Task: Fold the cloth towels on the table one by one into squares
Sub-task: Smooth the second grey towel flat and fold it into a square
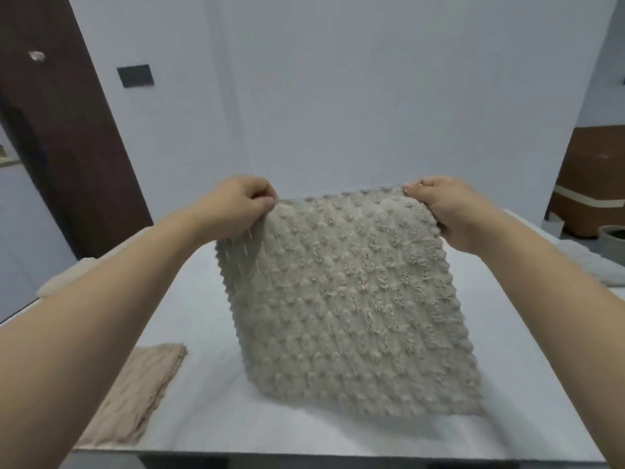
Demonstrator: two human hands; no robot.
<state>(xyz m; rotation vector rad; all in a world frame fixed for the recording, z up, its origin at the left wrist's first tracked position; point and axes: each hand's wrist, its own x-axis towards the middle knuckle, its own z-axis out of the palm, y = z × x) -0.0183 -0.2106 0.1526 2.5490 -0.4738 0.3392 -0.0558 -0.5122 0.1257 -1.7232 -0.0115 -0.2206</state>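
Note:
A grey bobbled towel hangs in front of me over the white table, its lower edge near or on the tabletop. My left hand pinches its top left corner and my right hand grips its top right corner, both held up at the same height. A beige towel lies folded flat at the table's front left. Another pale cloth sits at the far left edge, partly hidden by my left forearm.
A whitish cloth lies at the table's right edge. A grey pot and a brown cabinet stand beyond it on the right. A dark door is at the left, a white wall straight ahead.

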